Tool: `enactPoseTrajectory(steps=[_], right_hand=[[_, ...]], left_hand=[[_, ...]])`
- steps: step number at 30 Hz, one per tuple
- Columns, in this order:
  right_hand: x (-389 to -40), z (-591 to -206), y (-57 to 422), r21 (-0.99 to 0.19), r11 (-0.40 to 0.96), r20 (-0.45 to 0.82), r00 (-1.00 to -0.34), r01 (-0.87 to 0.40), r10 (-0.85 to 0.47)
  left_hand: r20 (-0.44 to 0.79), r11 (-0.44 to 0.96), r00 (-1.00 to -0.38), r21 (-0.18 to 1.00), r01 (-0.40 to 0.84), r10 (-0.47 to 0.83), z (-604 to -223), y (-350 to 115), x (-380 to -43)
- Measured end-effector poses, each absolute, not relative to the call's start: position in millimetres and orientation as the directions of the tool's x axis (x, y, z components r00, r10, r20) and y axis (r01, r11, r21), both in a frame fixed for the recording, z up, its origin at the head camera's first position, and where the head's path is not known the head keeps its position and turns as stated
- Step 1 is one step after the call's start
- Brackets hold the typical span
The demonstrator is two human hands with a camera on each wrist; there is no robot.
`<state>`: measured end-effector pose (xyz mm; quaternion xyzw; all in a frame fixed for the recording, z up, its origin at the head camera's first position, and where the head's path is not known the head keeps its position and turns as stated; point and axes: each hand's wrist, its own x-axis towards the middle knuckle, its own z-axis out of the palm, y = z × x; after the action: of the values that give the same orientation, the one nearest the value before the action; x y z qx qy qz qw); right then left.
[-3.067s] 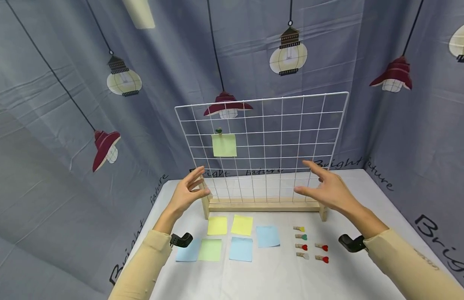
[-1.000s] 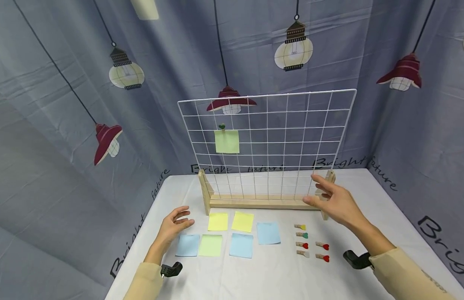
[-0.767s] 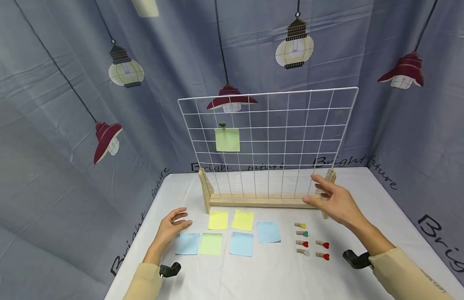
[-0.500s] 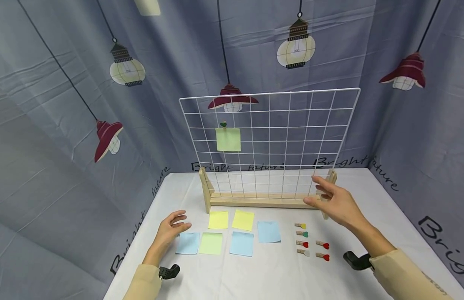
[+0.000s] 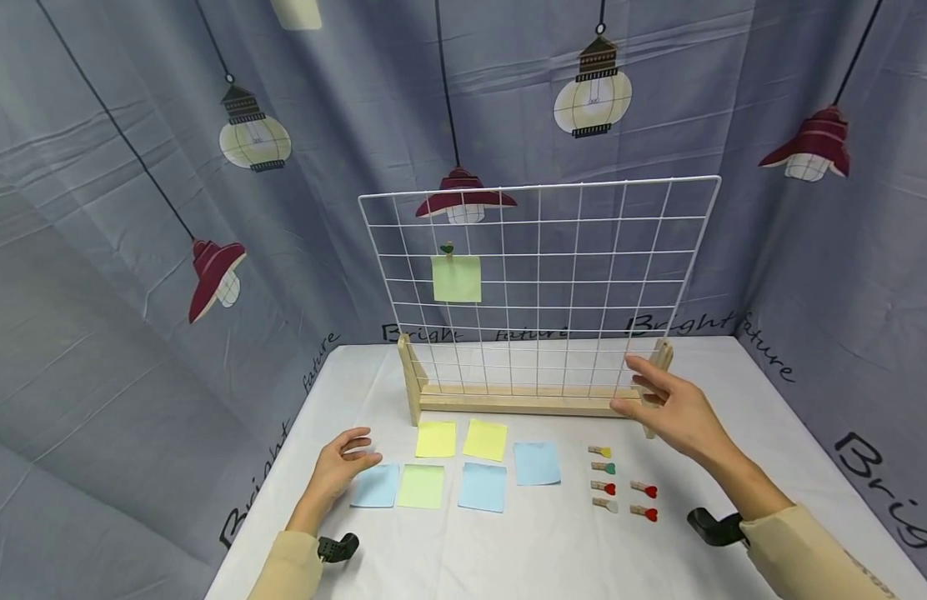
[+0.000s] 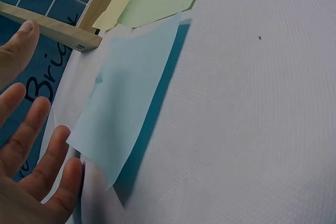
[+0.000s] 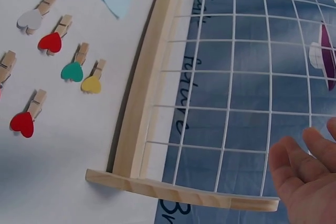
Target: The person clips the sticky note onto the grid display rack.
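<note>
One white table [image 5: 538,550] carries everything I am watching from my end. Toward its back stands the grid [image 5: 539,186], thin wire set in a wooden stand [image 5: 523,403]. I judge it light for its width and springy in the mesh; I would take it by the wooden end pieces, not the wires.

Hands come next, and neither grips anything. The right hand [image 5: 677,410] has its fingers loosely bent by the stand's right end; whether it touches there I cannot tell. The left hand [image 5: 336,471] is just as relaxed, fingers parted beside the left blue note [image 5: 375,486]. My left wrist view puts the fingertips right by one corner, contact unclear.

Then paper. In front of the stand I count two yellow notes [image 5: 437,439], one green note [image 5: 421,486] and three blue notes [image 5: 482,487], the left one included. A hung note [image 5: 457,279], also green, is at the grid's upper left. All should be almost weightless, limp and quick to crease. The left blue note's near edge lifts off the cloth, so I would pinch there.

Smallest are six pegs [image 5: 598,485] at the table's right, wood with coloured hearts, plus a green peg [image 5: 448,248] atop the hung note. They should be stiff and light; I would pinch across the wood, since the hearts may slip.
</note>
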<state>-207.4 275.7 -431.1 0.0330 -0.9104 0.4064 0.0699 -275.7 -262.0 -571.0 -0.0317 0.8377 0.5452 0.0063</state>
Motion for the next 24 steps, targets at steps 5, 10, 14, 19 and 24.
enactPoseTrajectory(steps=[5, 10, 14, 19, 24], right_hand=[[-206, -434, 277, -0.727, 0.677, 0.156, -0.988, -0.114, 0.001], [-205, -437, 278, -0.733, 0.672, 0.149, -0.989, -0.104, 0.010], [-204, -440, 279, -0.742, 0.663, 0.146, -0.989, -0.103, 0.010], [-203, -443, 280, -0.745, 0.660, 0.146, -0.989, -0.099, 0.016], [-201, -448, 280, -0.747, 0.657, 0.149, -0.989, -0.099, 0.020]], left_hand=[[-0.047, 0.436, -0.997, 0.897, -0.070, -0.063, -576, -264, -275], [-0.048, 0.476, -0.995, 0.875, -0.084, -0.087, -580, -266, -274], [-0.035, 0.523, -0.995, 0.849, -0.078, -0.090, -584, -266, -274], [0.011, 0.599, -0.998, 0.800, -0.033, -0.068, -589, -267, -276], [0.044, 0.670, -0.998, 0.742, 0.000, -0.049, -590, -268, -274]])
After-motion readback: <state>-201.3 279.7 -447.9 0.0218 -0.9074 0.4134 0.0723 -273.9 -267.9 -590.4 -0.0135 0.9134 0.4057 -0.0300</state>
